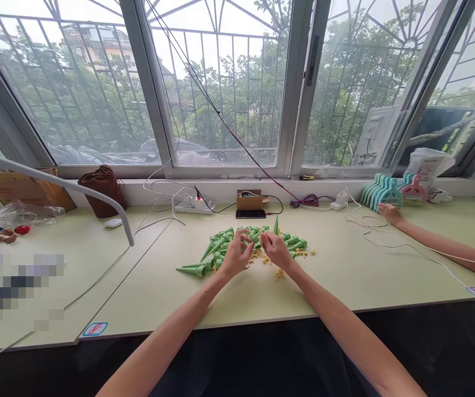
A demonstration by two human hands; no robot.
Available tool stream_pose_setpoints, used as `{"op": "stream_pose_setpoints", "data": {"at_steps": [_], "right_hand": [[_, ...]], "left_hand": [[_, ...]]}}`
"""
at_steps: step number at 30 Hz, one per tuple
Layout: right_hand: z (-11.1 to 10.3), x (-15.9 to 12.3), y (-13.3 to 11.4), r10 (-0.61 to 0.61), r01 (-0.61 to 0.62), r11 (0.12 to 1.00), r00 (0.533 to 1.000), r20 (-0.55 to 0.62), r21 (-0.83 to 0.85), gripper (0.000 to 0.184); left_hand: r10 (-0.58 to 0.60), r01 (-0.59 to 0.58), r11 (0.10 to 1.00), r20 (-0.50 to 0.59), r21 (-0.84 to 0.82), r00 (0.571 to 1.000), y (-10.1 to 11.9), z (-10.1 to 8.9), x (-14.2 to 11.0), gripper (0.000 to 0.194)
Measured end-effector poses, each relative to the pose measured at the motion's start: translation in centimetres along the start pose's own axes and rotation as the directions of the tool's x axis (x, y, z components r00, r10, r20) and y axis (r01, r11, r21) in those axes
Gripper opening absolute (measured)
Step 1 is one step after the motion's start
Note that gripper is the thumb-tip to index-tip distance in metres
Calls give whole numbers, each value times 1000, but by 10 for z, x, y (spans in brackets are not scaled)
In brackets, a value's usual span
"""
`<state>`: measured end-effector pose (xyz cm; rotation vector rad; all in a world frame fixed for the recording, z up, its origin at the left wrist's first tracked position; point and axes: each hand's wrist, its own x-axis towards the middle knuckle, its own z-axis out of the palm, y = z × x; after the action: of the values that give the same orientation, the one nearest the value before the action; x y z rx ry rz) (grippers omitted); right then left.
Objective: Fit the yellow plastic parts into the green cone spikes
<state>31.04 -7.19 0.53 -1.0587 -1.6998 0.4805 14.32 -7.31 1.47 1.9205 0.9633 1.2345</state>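
A heap of green plastic cone-shaped spikes lies on the pale green table with several small yellow parts scattered at its near edge. My left hand and my right hand are held close together just above the heap. Both have their fingers curled in a pinch. The left one seems to grip a green spike; what the right one pinches is too small to make out.
Another person's hand reaches in from the right towards a stack of teal and pink plastic pieces. A power strip, phone, small box, cables, brown pouch and white mouse line the windowsill side.
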Motion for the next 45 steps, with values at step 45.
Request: {"op": "stream_pose_setpoints", "data": {"at_steps": [45], "right_hand": [[-3,0,4,47,-57,995,991,124,79,50]], "left_hand": [[166,-179,972,91,152,982,6,-7,-4,33]]}}
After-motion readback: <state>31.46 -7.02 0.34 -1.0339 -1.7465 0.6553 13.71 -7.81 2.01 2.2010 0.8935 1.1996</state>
